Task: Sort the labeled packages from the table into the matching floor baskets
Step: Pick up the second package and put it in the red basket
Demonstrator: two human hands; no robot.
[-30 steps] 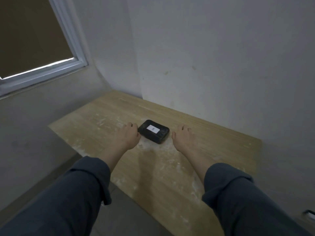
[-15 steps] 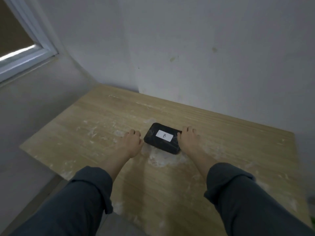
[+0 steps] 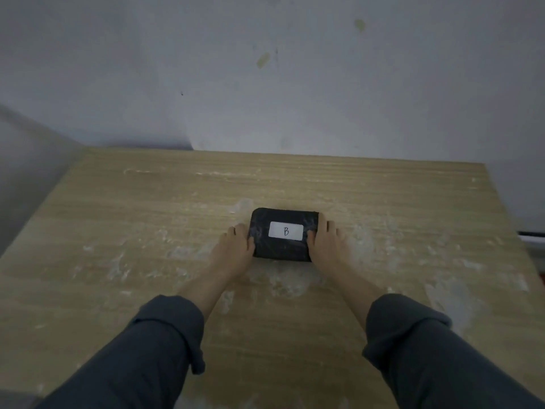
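A black wrapped package [image 3: 283, 249] with a white label marked "B" lies flat on the wooden table [image 3: 132, 231], near its middle. My left hand [image 3: 236, 249] presses against the package's left side, thumb on its top edge. On the opposite side my right hand [image 3: 324, 246] clasps the right edge, thumb over the top. Both hands hold the package between them while it rests on the table. No floor baskets are in view.
The table top is smeared with white dusty patches. A grey wall [image 3: 295, 84] rises straight behind the table, and another wall closes in at the left. A pale object [image 3: 530, 235] shows at the far right past the table's edge.
Both hands have closed in on the package from its two sides and now grip it. The view has swung right, so the window has left the frame and the package faces me squarely.
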